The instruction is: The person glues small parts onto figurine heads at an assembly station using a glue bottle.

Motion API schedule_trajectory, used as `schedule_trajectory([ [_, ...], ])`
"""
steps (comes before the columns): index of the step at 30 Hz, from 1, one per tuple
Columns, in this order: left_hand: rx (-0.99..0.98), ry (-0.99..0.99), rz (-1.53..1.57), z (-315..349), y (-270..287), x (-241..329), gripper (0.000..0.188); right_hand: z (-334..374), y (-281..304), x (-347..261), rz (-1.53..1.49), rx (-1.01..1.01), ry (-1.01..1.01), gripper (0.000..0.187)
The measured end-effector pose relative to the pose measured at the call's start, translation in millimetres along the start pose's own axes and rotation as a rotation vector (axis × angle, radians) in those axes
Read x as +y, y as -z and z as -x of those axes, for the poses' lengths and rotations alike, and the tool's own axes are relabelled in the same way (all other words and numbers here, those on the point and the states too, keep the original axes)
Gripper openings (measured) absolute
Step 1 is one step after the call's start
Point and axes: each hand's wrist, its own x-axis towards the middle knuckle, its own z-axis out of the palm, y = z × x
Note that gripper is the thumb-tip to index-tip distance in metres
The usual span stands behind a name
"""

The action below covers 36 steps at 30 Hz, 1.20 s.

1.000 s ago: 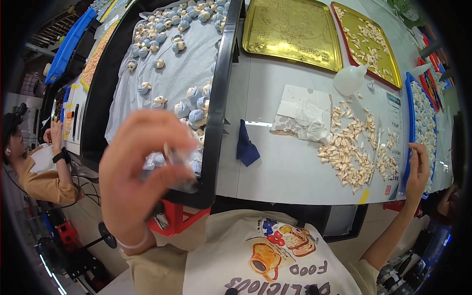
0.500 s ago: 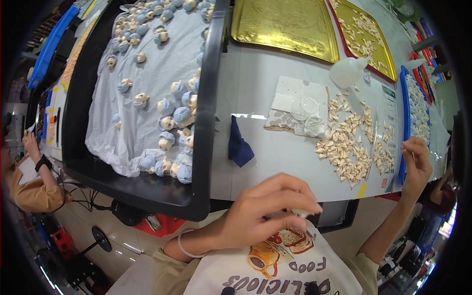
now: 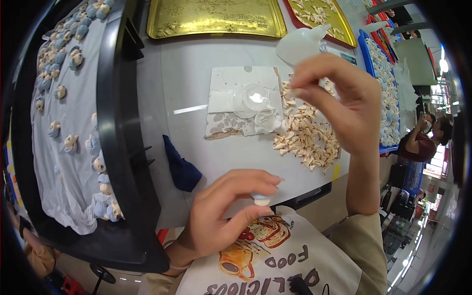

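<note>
My left hand (image 3: 221,211) is closed near the table's front edge, pinching a small blue-and-cream doll head (image 3: 261,199) between thumb and fingers. Raised over the table, my right hand (image 3: 349,101) has thumb and forefinger pressed close together; whatever is between them is too small to make out. Partly behind it lies a pile of small cream pointed pieces (image 3: 307,137). To the left of that pile, a clear round dish (image 3: 256,97) rests on a worn white board (image 3: 223,91), beside a crumpled white wad (image 3: 268,121).
A black tray (image 3: 130,162) lined with white sheeting holds several blue-and-cream heads at left. Gold trays (image 3: 216,19) (image 3: 346,29) stand at the back, near a translucent white bottle (image 3: 300,46). A blue tray (image 3: 366,49) is at right; a navy cloth (image 3: 183,167) lies in front.
My right hand has come from the blue tray at the right to above the pile, near the board. The left hand still holds the doll head. The whole view has swung to the right.
</note>
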Motion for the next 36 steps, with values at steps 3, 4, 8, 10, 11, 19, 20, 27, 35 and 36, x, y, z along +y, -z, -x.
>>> schedule_trajectory([
  [3,-0.227,-0.186,-0.278,-9,13,5,0.022,-17,-17,0,0.035,-0.079,0.122,0.015],
  [4,-0.226,-0.182,-0.268,-9,13,8,0.022,-22,-21,-1,0.146,-0.06,0.171,0.016],
  [8,-0.085,-0.055,-0.109,-5,3,10,0.023,-32,-24,-6,0.352,-0.061,0.279,0.018],
  [10,-0.003,0.046,0.029,-5,5,8,0.021,-31,-28,-8,0.387,-0.089,0.319,0.019],
  [11,-0.08,-0.026,-0.038,-8,10,7,0.022,-32,-31,-9,0.385,-0.078,0.316,0.019],
  [19,-0.096,-0.005,-0.039,-4,11,6,0.028,-30,-35,-22,0.359,-0.054,0.23,0.017],
  [20,-0.051,-0.014,0.026,-3,10,4,0.029,-26,-33,-17,0.305,-0.045,0.232,0.015],
  [27,0.001,-0.133,-0.08,-1,11,1,0.038,31,-26,-33,-0.248,0.038,0.047,0.012],
  [35,0.089,-0.193,-0.084,-2,6,-2,0.037,75,-49,-35,-0.377,0.009,-0.103,0.024],
  [36,0.094,-0.213,-0.12,-2,6,-2,0.038,77,-51,-33,-0.427,0.016,-0.12,0.025],
])
